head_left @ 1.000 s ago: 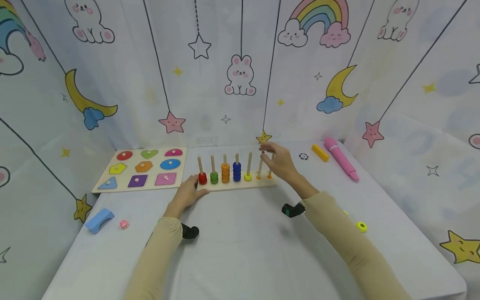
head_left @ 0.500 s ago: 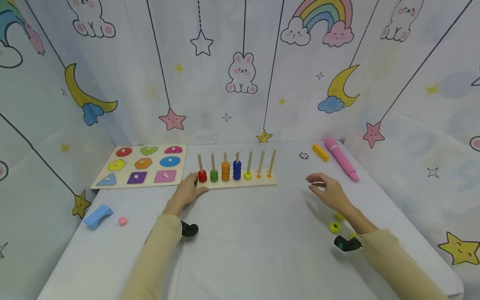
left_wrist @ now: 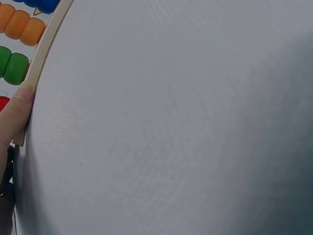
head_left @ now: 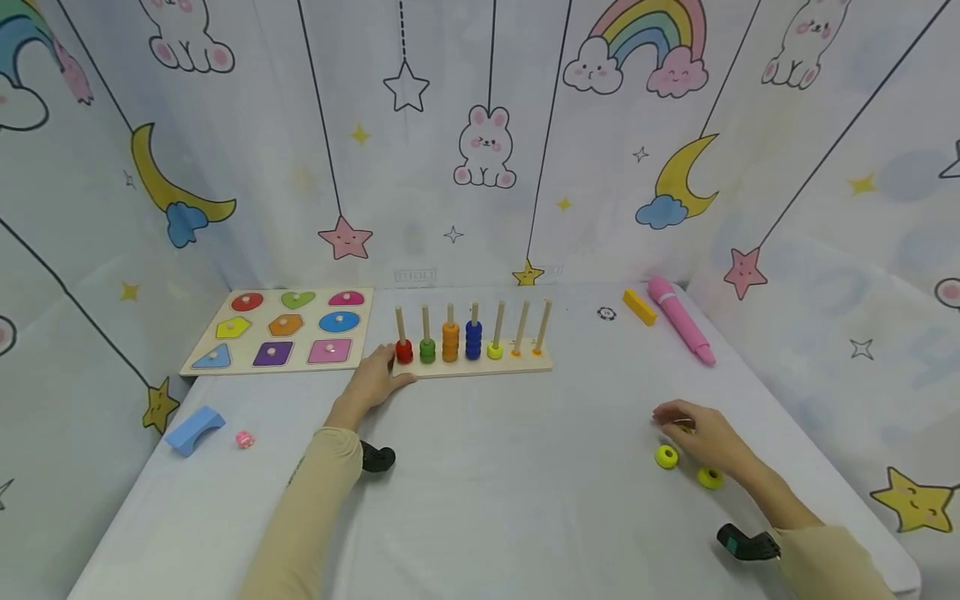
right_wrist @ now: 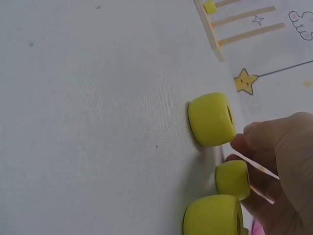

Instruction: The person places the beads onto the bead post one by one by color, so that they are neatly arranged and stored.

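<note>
A wooden peg abacus (head_left: 480, 369) stands at the middle back, with red, green, orange, blue and yellow beads on its pegs; the two rightmost pegs are bare. My left hand (head_left: 371, 382) grips its left end, the thumb (left_wrist: 20, 100) along the front edge of the base. On the right, my right hand (head_left: 708, 437) is low over loose yellow beads, thumb and fingers apart. One yellow bead (right_wrist: 232, 179) sits between the fingers in the right wrist view, partly hidden from the head. Two more, a nearer bead (head_left: 666, 456) and another bead (head_left: 709, 477), lie by the palm.
A shape puzzle board (head_left: 300, 333) lies at the back left. Before it are a blue arch block (head_left: 195, 430) and a small pink piece (head_left: 244, 439). Back right hold a yellow-orange block (head_left: 640, 307), a pink marker-like stick (head_left: 681, 321) and a small dark ring shape (head_left: 607, 313).
My right hand has moved from the abacus's right-hand pegs, right and towards me, down to the loose yellow beads. My left hand has kept its hold on the abacus.
</note>
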Demonstrator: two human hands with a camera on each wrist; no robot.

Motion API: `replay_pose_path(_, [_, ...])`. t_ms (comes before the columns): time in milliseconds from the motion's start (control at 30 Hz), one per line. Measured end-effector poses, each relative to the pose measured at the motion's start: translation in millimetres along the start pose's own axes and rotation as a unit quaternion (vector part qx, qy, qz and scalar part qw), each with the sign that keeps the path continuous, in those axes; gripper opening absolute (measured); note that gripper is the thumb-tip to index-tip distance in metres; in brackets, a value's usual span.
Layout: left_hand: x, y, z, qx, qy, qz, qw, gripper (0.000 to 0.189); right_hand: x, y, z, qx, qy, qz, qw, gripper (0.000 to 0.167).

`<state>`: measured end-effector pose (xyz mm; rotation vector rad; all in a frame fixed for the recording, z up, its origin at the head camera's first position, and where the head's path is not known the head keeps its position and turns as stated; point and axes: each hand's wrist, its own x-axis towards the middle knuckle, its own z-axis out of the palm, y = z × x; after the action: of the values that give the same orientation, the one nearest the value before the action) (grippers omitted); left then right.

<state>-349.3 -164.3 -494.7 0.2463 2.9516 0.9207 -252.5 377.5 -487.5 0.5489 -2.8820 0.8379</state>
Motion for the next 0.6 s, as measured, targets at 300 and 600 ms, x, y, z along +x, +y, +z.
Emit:
replay_pose_path(300, [3.4, -3.5, 1.4, 0.009, -0.009, -0.006, 0.9999, 0.082, -22.0, 3, -3, -0.036, 0.025, -0.035, 0.9984, 0.031])
replay_pose_path(600, [2.7, -2.4, 0.9, 0.009, -0.013, -0.008, 0.9998, 0.082, -21.4, 4, -4, -0.05, 0.048, -0.017, 0.9975, 0.03])
